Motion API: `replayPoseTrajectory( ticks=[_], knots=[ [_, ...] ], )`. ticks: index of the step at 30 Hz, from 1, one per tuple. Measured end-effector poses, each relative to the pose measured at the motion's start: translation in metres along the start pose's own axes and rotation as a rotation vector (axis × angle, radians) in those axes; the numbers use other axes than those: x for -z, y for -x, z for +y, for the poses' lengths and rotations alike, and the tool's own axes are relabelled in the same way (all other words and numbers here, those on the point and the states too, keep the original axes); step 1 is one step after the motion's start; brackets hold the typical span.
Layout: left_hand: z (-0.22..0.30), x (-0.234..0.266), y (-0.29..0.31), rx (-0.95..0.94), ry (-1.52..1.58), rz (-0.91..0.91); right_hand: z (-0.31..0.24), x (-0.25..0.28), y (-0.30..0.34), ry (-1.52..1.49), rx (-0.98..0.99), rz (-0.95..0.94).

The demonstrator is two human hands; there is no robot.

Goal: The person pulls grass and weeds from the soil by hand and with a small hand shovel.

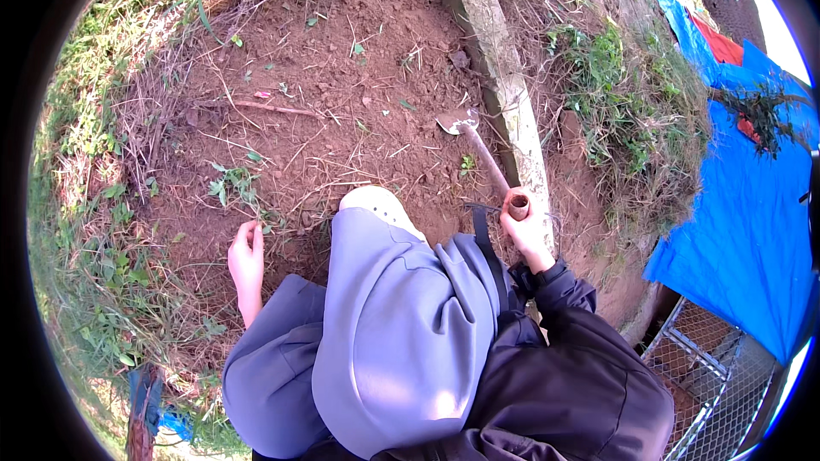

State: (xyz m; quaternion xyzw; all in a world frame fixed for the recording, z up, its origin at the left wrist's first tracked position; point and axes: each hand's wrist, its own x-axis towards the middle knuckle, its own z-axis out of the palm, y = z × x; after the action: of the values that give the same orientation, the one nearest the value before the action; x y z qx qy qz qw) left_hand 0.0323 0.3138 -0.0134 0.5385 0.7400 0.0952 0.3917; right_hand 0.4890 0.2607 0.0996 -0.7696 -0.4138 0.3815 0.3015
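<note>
My right hand [528, 232] is wrapped round the rusty tubular handle [487, 158] of a small hand hoe. The hoe's blade [461, 122] rests on the brown soil, beside a long concrete edging. To the left, my left hand [247, 263] is low over the ground with thumb and fingers pinched together. A leafy green weed [232, 185] stands just beyond those fingertips, and its stems seem to run into the pinch. Between the hands are my bent knees in grey trousers [393, 316] and the tip of one pale shoe [382, 203].
The concrete edging [504, 77] runs along the right of the dug soil [342, 60]. Dry stalks and grass [102, 205] border the left. Beyond a weedy bank [615, 94] lies a blue tarp [735, 230], with wire mesh [705, 376] below it. A short stick [278, 108] lies ahead.
</note>
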Motion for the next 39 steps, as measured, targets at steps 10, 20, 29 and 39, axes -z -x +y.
replayPoseTrajectory(
  ticks=[10, 20, 29, 39],
  knots=[
    [0.014, 0.0, 0.005, -0.007, 0.003, -0.002, -0.062, 0.0, -0.022, -0.854, -0.367, 0.073],
    [0.002, -0.004, 0.009, -0.03, -0.025, 0.061, -0.107, 0.06, -0.003, -1.125, -0.456, -0.084],
    [0.002, -0.004, 0.007, -0.023, -0.012, 0.038, -0.081, 0.042, 0.014, -0.327, -0.307, -0.184],
    [0.013, -0.008, 0.008, -0.008, -0.037, -0.027, -0.031, -0.003, -0.062, -0.323, -0.142, -0.153]
  ],
)
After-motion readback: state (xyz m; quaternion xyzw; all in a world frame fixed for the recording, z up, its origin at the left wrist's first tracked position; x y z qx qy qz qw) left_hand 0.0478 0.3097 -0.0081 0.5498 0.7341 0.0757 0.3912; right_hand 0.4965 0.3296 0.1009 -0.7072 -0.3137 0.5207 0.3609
